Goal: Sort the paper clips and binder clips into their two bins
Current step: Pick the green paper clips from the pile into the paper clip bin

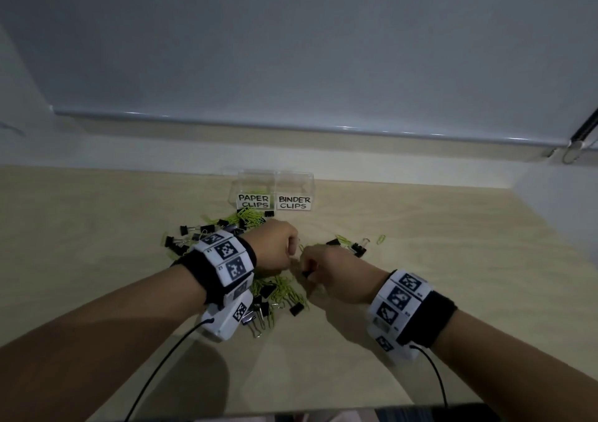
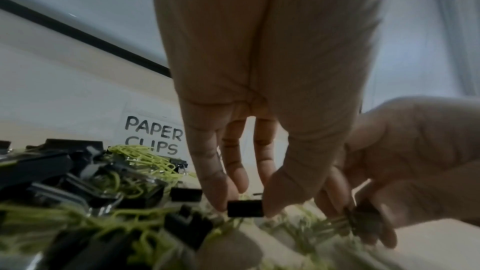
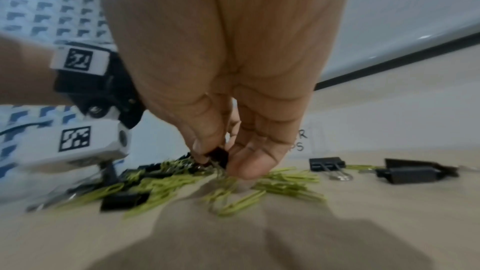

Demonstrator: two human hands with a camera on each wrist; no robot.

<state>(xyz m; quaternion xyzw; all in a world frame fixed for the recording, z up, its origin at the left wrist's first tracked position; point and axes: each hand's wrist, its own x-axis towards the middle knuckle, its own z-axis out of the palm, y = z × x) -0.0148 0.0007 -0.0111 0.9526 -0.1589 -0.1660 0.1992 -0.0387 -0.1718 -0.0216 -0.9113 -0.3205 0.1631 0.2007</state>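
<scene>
A heap of green paper clips (image 1: 284, 289) and black binder clips (image 1: 296, 308) lies on the wooden table (image 1: 97, 227). My left hand (image 1: 275, 248) is over the middle of the heap; in the left wrist view its thumb and finger pinch a small black binder clip (image 2: 245, 208). Close beside it, my right hand (image 1: 318, 266) pinches another black binder clip (image 3: 219, 156) with green paper clips hanging from it. Two clear bins stand behind the heap: the one labelled PAPER CLIPS (image 1: 254, 200) on the left, the one labelled BINDER CLIPS (image 1: 294, 202) on the right.
More binder clips (image 1: 357, 248) and a stray green paper clip (image 1: 382, 239) lie to the right of my hands. A white wall with a grey ledge (image 1: 291, 124) rises right behind the bins. Bare tabletop extends to the left and the right of the heap.
</scene>
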